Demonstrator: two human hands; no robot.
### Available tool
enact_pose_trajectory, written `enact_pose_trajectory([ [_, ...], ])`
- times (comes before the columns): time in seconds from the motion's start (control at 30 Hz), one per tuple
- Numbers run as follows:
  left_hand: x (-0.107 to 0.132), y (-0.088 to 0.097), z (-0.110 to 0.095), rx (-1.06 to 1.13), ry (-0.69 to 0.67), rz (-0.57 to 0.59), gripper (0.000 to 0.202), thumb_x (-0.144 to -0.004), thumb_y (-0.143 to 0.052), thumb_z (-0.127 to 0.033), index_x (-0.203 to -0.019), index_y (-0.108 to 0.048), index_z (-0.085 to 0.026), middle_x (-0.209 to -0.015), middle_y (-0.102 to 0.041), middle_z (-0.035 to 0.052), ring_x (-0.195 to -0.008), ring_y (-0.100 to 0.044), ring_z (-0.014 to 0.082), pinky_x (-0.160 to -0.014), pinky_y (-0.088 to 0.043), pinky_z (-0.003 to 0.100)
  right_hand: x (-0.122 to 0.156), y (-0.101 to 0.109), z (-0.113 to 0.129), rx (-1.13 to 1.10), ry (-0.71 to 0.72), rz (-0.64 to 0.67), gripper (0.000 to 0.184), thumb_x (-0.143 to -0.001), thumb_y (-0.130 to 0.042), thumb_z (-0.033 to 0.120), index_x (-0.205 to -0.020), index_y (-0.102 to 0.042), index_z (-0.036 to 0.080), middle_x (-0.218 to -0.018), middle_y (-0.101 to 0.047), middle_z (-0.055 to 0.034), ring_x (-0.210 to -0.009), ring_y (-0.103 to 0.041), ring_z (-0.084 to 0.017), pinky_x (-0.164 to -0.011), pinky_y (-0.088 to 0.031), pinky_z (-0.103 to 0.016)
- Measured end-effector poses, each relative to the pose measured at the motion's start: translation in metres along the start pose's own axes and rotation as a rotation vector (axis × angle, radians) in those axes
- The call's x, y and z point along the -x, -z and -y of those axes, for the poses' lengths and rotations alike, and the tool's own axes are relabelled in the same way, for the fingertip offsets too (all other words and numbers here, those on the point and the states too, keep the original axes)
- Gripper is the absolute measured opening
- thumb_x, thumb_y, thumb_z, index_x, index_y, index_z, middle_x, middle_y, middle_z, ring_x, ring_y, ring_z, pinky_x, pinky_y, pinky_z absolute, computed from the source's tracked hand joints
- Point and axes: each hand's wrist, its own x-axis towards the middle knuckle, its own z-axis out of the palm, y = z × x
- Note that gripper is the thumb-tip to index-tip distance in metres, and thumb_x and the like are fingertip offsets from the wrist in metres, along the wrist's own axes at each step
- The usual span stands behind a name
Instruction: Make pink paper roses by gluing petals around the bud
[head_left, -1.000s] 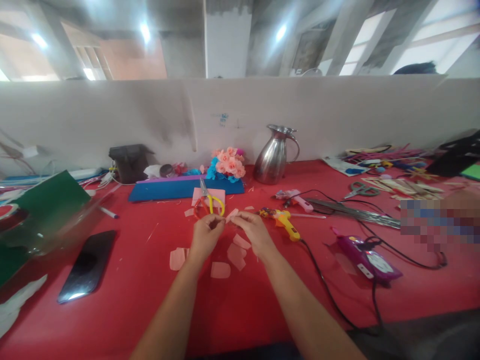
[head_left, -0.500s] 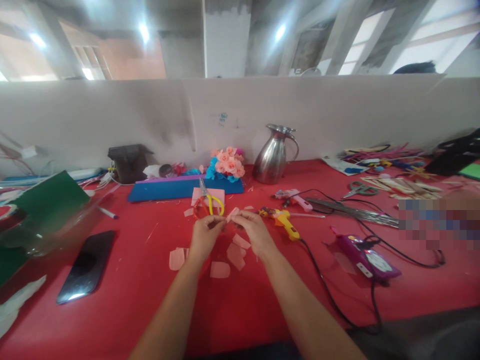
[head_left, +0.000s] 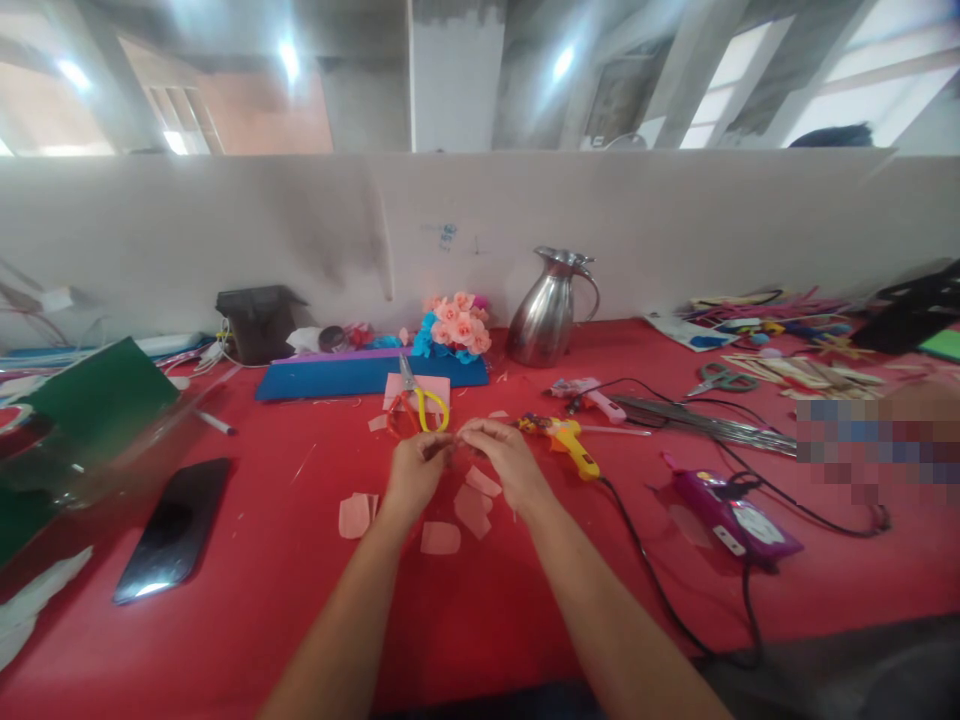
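Observation:
My left hand (head_left: pixel 415 478) and my right hand (head_left: pixel 511 462) meet fingertip to fingertip above the red table. Both are closed in a pinch on a small pink paper piece (head_left: pixel 462 436), mostly hidden by the fingers. Loose pink paper cutouts (head_left: pixel 440 538) lie under and between my wrists, and a small stack of them (head_left: pixel 355 516) rests left of my left hand. Just beyond the hands, scissors (head_left: pixel 430 408) with red and yellow handles lie partly on a pink paper square (head_left: pixel 439 386). A yellow glue gun (head_left: pixel 576 450) lies right of my right hand.
At the back stand a steel jug (head_left: pixel 547 310) and pink paper flowers (head_left: pixel 459 325) near a blue board (head_left: pixel 337 380). A phone (head_left: pixel 172 530) lies left. To the right are a pink glue gun (head_left: pixel 596 395), a purple power strip (head_left: pixel 739 515) with cables, wires and green-handled scissors (head_left: pixel 724 378).
My fingertips have drawn closer together over the pink paper piece, which now shows less than before. The right fingers have shifted slightly left. Objects on the table stay put.

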Motion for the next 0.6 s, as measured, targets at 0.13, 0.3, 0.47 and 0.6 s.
enact_pose_trajectory([
  [0.13,-0.0019,0.0010,0.0015,-0.018,-0.028,-0.087,0.020,-0.068,-0.063,-0.026,-0.083,-0.068,-0.014,-0.074,-0.067,0.0049,-0.060,-0.058,0.0125,-0.061,-0.045,0.025,-0.0017,0.0025,-0.0038,0.016,0.002,-0.103,0.015,-0.066,-0.057,0.030,-0.057,-0.061,0.019,-0.060,-0.059,0.0013,-0.061,-0.050,-0.012,-0.063,-0.036,-0.026],
  [0.3,-0.0009,0.0018,-0.0008,-0.028,-0.025,-0.127,0.020,-0.068,-0.062,-0.026,-0.085,-0.068,-0.015,-0.077,-0.068,0.0047,-0.062,-0.059,0.0125,-0.062,-0.045,0.025,-0.0012,0.0018,-0.0006,0.057,-0.045,-0.164,0.020,-0.069,-0.057,0.037,-0.061,-0.060,0.019,-0.064,-0.060,0.0001,-0.064,-0.051,-0.014,-0.059,-0.034,-0.025],
  [0.47,0.0001,0.0006,0.0004,-0.030,-0.051,-0.092,0.021,-0.068,-0.063,-0.026,-0.085,-0.068,-0.015,-0.074,-0.067,0.0045,-0.061,-0.058,0.0125,-0.062,-0.044,0.025,-0.0001,-0.0022,0.0034,0.113,-0.095,-0.130,0.022,-0.066,-0.059,0.039,-0.060,-0.062,0.018,-0.060,-0.057,0.0014,-0.059,-0.047,-0.012,-0.058,-0.032,-0.025],
  [0.6,0.0001,-0.0002,0.0010,-0.050,-0.071,-0.067,0.021,-0.068,-0.063,-0.027,-0.084,-0.068,-0.015,-0.077,-0.067,0.0053,-0.063,-0.058,0.0129,-0.063,-0.044,0.025,0.0003,-0.0025,0.0027,0.130,-0.082,-0.118,0.018,-0.064,-0.059,0.033,-0.062,-0.066,0.017,-0.063,-0.061,0.0008,-0.061,-0.048,-0.012,-0.060,-0.033,-0.025],
])
